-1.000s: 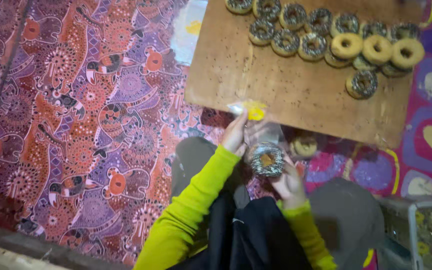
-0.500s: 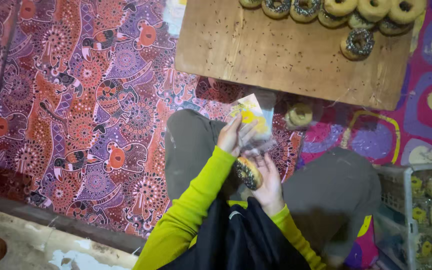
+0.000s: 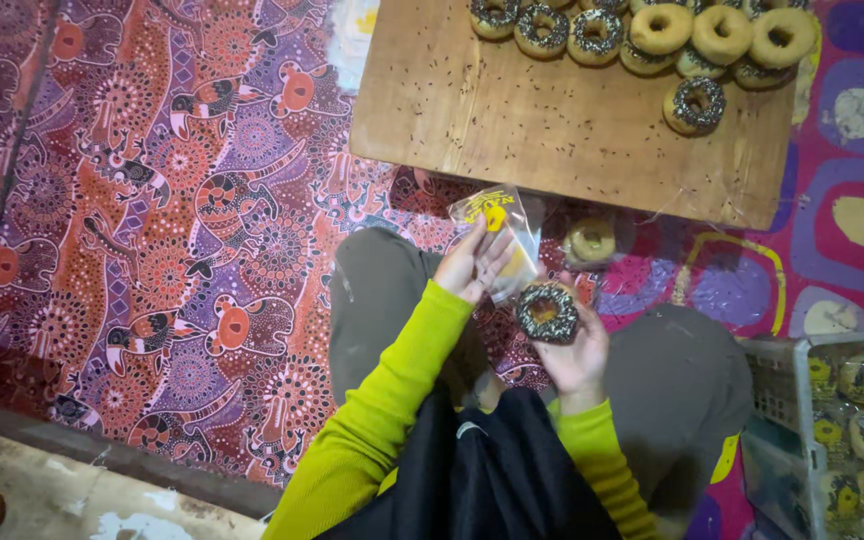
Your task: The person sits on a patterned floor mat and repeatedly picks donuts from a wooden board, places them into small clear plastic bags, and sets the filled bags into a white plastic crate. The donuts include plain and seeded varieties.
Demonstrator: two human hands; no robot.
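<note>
A chocolate-glazed doughnut with sprinkles (image 3: 548, 312) is held in the right hand (image 3: 574, 352), fingers curled up around its lower edge, thumb side against the rim. A clear plastic bag with a yellow print (image 3: 501, 240) is gripped by the left hand (image 3: 474, 263); fingers are closed on the bag's near side, thumb not clearly seen. The bag is held upright, just above and left of the doughnut, nearly touching it; whether the bag's mouth is open cannot be told. Both hands are held over the lap, between the knees in grey trousers (image 3: 380, 300). Lime-green sleeves (image 3: 382, 420) are worn on both arms.

A low wooden board (image 3: 552, 120) is set in front of the knees, scattered with dark sprinkles. A row of doughnuts (image 3: 642, 30) is laid along its far edge, some dark-sprinkled, three plain glazed (image 3: 720, 32). One sprinkled doughnut (image 3: 698, 102) is placed apart, nearer the right edge. A bagged doughnut (image 3: 591, 240) is seen on the floor just below the board's near edge, right of the held bag. A crate of bagged doughnuts (image 3: 842, 400) is placed at the right. A patterned red-purple cloth (image 3: 152, 200) is spread on the floor.
</note>
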